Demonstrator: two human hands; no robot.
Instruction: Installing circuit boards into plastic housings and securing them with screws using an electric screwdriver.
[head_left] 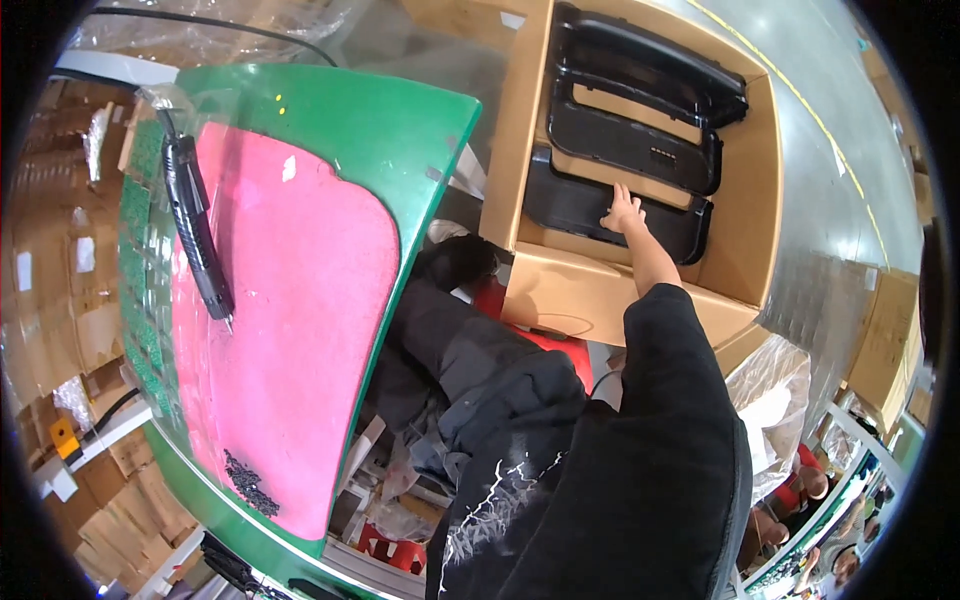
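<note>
My right hand (626, 212) reaches into an open cardboard box (570, 285) on the far right side. Its fingers are spread over the nearest of several black plastic parts (570, 205); whether they touch it cannot be told. Beyond it lie another long black part (620, 135) with a slot-like opening and a deeper, curved black part (650, 65) against the box's far side. My left hand is out of view.
A green-edged table (400, 115) with a pink mat (300, 270) stands at left. A black electric screwdriver (198, 225) hangs over it, and small black screws (250, 483) lie in a pile. A red stool (565, 355) and a plastic bag (775, 400) are near the box.
</note>
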